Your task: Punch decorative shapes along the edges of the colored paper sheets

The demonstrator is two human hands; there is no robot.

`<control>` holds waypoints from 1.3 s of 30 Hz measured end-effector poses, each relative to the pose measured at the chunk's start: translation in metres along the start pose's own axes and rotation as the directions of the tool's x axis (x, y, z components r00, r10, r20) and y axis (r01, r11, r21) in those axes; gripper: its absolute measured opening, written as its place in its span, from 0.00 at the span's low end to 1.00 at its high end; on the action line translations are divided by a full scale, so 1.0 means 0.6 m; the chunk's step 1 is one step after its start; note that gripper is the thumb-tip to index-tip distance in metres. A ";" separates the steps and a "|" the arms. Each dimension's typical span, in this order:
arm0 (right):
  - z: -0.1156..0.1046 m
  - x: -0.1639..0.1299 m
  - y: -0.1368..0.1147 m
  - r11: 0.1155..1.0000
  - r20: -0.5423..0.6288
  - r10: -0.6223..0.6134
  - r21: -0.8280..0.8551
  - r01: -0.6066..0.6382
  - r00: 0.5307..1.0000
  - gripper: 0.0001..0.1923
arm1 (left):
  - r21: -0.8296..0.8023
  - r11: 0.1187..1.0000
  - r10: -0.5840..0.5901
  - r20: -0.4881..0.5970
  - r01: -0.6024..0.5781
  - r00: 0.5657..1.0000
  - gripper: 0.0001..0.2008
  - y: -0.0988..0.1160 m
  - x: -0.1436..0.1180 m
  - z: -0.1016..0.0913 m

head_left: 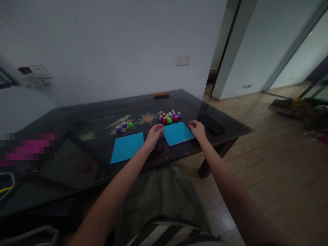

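Grip: both hands rest loose-fingered on blue sheet [177, 133] edges | left hand [154, 134] | right hand [197, 130] | bare table [77, 150] leftward

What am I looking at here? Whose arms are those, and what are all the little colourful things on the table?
The camera sits on a person's head and looks down, so you see what they see. The two bare arms belong to that person, who seems to be sitting at a dark table with painted flowers. Their left hand and right hand each touch a side of a blue paper sheet. Neither hand grips it firmly; the fingers just rest at its edges. A second blue sheet lies to the left. Behind the papers is a cluster of small round purple, red and green gadgets, and three more sit apart on the left. A black flat object lies at the right.
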State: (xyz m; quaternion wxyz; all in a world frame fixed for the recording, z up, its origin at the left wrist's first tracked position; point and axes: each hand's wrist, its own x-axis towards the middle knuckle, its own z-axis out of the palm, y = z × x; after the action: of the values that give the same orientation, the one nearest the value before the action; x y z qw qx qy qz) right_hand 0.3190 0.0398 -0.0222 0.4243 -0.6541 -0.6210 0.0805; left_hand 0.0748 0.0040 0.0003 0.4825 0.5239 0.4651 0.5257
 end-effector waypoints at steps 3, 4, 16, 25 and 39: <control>0.003 0.002 0.004 0.997 0.028 -0.017 0.080 0.014 0.999 0.12 | -0.309 0.937 -0.176 -0.015 0.163 0.984 0.11 0.003 0.006 -0.008; 0.004 0.002 0.005 0.994 0.039 -0.023 0.105 0.019 0.999 0.12 | -0.346 0.916 -0.220 -0.010 0.203 0.975 0.12 0.004 0.006 -0.010; 0.006 0.008 0.007 0.975 0.161 -0.008 0.222 -0.029 0.987 0.18 | -0.347 0.879 -0.296 0.140 0.327 0.945 0.18 0.017 0.005 -0.012; 0.003 0.006 0.003 0.975 0.144 -0.011 0.222 -0.021 0.989 0.17 | -0.379 0.865 -0.298 0.142 0.330 0.944 0.18 0.017 0.005 -0.010; 0.001 0.003 0.003 0.976 0.055 -0.042 0.217 0.029 0.998 0.14 | -0.379 0.903 -0.201 0.040 0.201 0.979 0.10 0.030 0.011 -0.030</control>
State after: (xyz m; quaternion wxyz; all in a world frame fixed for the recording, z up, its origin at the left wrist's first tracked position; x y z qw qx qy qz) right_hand 0.3202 0.0419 -0.0228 0.4756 -0.5905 -0.6323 0.1591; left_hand 0.0564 0.0090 0.0188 0.6268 0.3694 0.4054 0.5535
